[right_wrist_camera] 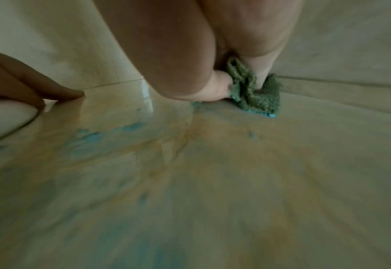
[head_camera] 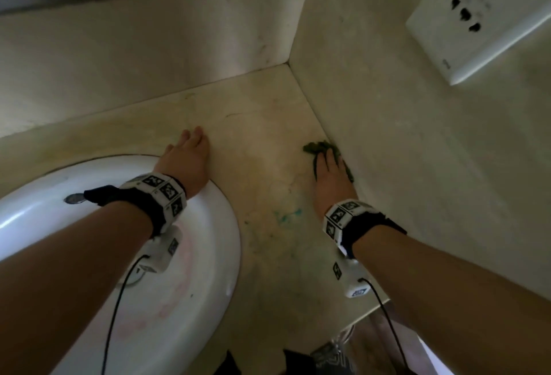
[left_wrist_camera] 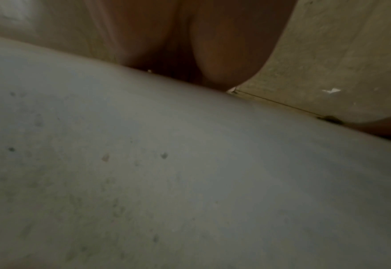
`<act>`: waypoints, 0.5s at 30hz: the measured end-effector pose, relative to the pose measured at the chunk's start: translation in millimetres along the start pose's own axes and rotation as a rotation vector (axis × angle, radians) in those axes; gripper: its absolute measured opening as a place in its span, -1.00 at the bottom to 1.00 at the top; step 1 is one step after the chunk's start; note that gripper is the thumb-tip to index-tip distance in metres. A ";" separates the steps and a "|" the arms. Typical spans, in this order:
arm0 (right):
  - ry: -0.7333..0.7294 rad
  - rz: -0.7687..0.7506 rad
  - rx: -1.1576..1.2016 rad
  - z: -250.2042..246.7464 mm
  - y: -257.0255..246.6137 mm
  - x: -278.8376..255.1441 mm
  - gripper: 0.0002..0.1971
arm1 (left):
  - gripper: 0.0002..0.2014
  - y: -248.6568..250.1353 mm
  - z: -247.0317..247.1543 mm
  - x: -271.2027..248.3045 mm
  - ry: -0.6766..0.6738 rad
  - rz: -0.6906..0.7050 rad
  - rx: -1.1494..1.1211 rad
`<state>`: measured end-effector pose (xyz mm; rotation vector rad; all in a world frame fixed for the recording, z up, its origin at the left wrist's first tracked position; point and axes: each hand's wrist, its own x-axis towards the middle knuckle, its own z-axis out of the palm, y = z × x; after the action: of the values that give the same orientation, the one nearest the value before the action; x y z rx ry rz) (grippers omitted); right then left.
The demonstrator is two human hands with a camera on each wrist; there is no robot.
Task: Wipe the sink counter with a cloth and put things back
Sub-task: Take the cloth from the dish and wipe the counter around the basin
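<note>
A small green cloth (head_camera: 316,148) lies bunched on the beige stone counter (head_camera: 262,171), right against the side wall. My right hand (head_camera: 331,171) presses on it from above, fingers spread over it. The right wrist view shows the cloth (right_wrist_camera: 252,91) pinched between thumb and fingers of that hand (right_wrist_camera: 201,54). My left hand (head_camera: 190,148) rests flat on the counter beside the white sink (head_camera: 214,255), holding nothing; its fingers (right_wrist_camera: 51,92) lie straight. Blue-green smears (head_camera: 287,215) mark the counter behind my right hand.
The sink's drain (head_camera: 74,198) shows at far left. A white wall socket (head_camera: 477,16) sits high on the right wall, which meets the back wall in a corner (head_camera: 289,63). The counter's front edge (head_camera: 366,312) is at lower right.
</note>
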<state>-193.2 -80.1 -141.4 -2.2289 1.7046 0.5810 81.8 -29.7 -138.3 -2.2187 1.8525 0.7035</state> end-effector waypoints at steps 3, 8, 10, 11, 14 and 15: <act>-0.014 0.050 0.095 14.7 2.0 -40.1 -0.35 | -0.38 0.0 1.3 0.5 0.008 0.010 0.021; -0.061 -0.064 0.161 9.4 -19.1 -64.1 -0.38 | -0.34 0.7 0.6 0.6 0.002 0.015 0.034; -0.022 -0.179 0.100 0.1 -26.4 -44.1 -0.36 | -0.34 -0.5 1.8 1.0 0.007 0.012 0.034; -0.008 -0.237 0.062 -3.9 -29.7 -30.9 -0.33 | -0.34 -1.2 2.8 1.5 0.002 0.008 0.033; -0.028 -0.344 -0.031 -20.7 -36.0 0.2 -0.27 | -0.33 -2.5 4.7 2.4 0.005 0.015 0.031; -0.045 -0.352 -0.061 -26.3 -34.2 7.5 -0.26 | -0.33 -2.3 4.9 3.0 0.016 0.024 0.034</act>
<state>-154.6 -89.1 -122.7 -2.4589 1.2444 0.5963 83.2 -29.9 -144.4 -2.1911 1.8870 0.6557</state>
